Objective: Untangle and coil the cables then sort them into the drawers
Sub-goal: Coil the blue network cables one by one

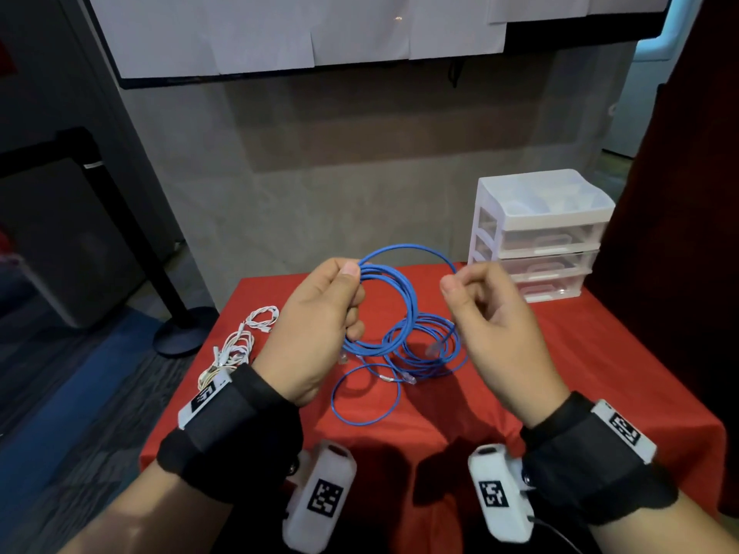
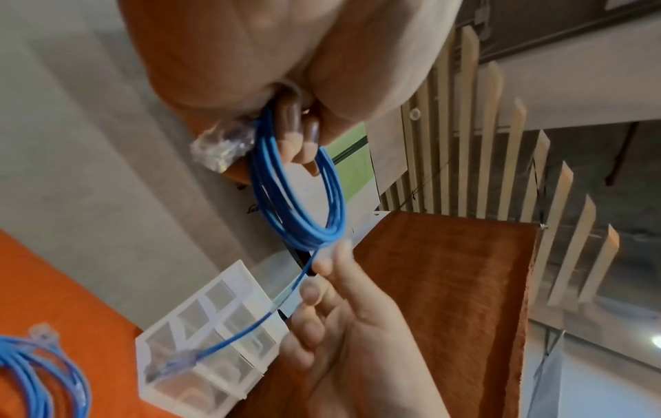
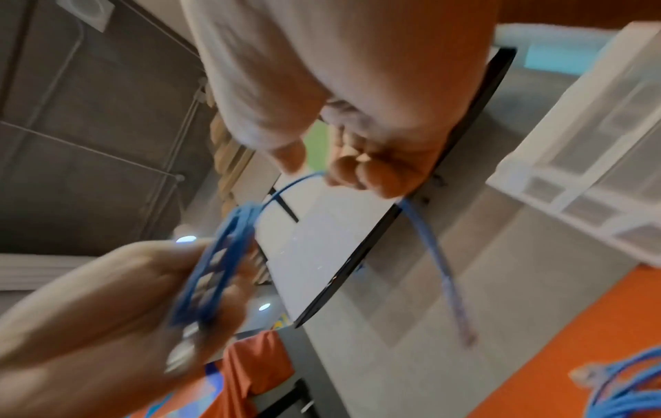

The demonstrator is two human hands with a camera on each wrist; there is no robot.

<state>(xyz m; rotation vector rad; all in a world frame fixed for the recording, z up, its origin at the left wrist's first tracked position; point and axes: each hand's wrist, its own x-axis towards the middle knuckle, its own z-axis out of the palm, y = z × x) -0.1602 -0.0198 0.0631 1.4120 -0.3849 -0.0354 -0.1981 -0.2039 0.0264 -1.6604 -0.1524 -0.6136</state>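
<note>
White cable bundle (image 1: 240,345) lies tangled at the left edge of the red tablecloth (image 1: 580,353). Left hand (image 1: 316,329) is raised over the table, thumb and curled fingers gripping a multi-loop coil of blue cable (image 1: 384,309); in the left wrist view the fingers (image 2: 296,141) pass through the loops and a clear plug (image 2: 222,150) hangs beside them. More blue cable (image 1: 432,349) lies loose on the cloth below, between the hands, with a single loop (image 1: 366,393) nearer the person. Right hand (image 1: 492,325), thumb and forefinger pressed together, pinches the coil's free strand; the plug end (image 2: 171,364) dangles below it. White drawer unit (image 1: 540,237), three clear drawers closed, stands at the far right corner.
</note>
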